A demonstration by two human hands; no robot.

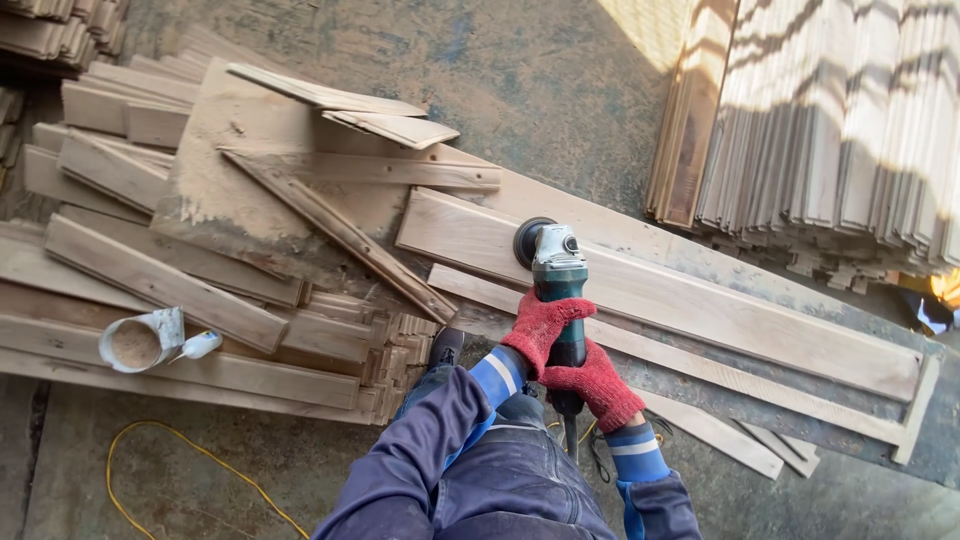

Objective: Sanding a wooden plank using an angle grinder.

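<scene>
Sanding step: your left hand (541, 325) and right hand (595, 385) both clenched on grinder (556, 275), disc at plank (680, 300) left end. Next likely needs steady pass rightward.

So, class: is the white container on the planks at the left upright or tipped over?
Tipped over. The white container lies on its side on the planks, its round mouth facing the camera, brownish inside.
</scene>
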